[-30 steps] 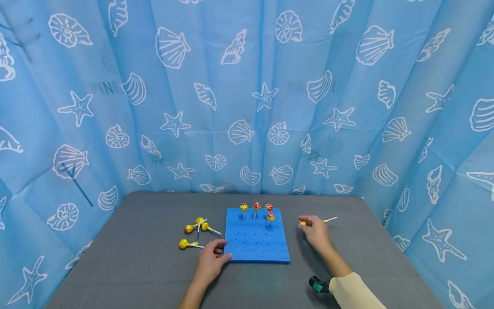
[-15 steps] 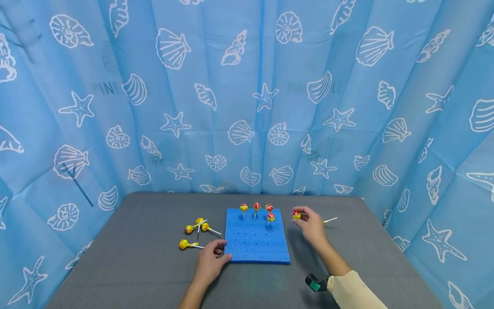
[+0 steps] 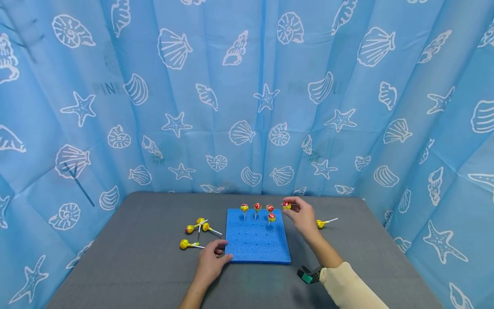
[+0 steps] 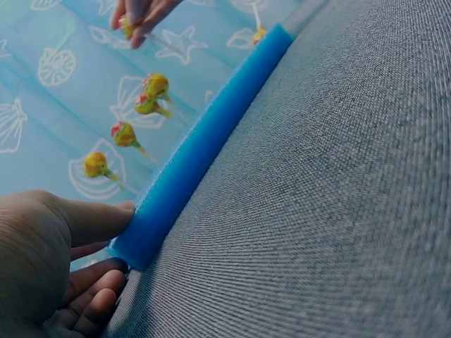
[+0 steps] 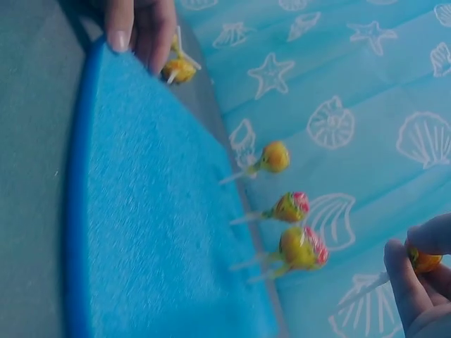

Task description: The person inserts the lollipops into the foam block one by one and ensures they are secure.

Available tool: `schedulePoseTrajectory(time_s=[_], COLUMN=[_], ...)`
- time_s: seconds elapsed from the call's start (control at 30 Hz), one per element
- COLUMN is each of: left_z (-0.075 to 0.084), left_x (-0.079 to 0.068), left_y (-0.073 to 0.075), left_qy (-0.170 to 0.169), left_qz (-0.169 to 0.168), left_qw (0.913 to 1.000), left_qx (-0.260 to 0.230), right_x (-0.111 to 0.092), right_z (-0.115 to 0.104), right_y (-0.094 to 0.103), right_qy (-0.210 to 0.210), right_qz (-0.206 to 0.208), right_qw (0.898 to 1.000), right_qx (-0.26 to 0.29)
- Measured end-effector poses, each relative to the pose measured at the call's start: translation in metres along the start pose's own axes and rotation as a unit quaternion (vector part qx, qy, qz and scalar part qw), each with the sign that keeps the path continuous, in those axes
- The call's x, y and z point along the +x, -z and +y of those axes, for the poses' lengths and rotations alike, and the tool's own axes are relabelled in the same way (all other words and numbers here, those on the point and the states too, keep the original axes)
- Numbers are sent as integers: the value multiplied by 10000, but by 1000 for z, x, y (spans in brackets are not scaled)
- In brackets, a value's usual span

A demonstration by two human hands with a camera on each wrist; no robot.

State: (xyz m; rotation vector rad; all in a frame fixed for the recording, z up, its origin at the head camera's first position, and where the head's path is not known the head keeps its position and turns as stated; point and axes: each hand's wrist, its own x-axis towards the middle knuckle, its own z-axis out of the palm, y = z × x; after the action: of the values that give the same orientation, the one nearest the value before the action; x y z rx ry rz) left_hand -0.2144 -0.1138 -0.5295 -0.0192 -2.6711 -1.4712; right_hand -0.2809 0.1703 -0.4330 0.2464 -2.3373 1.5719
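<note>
Nearest, at the right sleeve, a black band with a green patch circles the wrist. The left hand holds the near left corner of the blue foam board, thumb on top, fingers bent along its side; light, even pressure there should be enough to stop it sliding on the grey table. Rows of small holes mark the foam. Four loose lollipops lie left of the board, another loose lollipop right of it, beyond the right hand's wrist. The right hand pinches the held lollipop by its head, thumb and fingers closed, just beside the far right corner and clear of the foam. Its stick slants out free; a straight push would want it upright first, held nearer the stick, and kept from knocking the four standing lollipops. Behind everything hangs a shell-patterned curtain
</note>
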Motion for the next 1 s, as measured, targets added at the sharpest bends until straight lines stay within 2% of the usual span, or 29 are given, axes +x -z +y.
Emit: schedulePoseTrajectory(time_s=[0.53,0.77,1.0], left_z=[-2,-1,0], left_x=[2,1,1], left_y=[-1,0,0], left_qy=[-32,-1,-8], left_qz=[35,21,-17], left_qw=[10000,10000,10000], left_qx=[43,11,43], right_x=[8,7,7], right_z=[-22,-24,-21], right_y=[-14,-24,-34], right_qy=[326,316,327], right_qz=[-48,-39,-18], right_qw=[9992,9995,9993], right_qx=[-227,-57,-155])
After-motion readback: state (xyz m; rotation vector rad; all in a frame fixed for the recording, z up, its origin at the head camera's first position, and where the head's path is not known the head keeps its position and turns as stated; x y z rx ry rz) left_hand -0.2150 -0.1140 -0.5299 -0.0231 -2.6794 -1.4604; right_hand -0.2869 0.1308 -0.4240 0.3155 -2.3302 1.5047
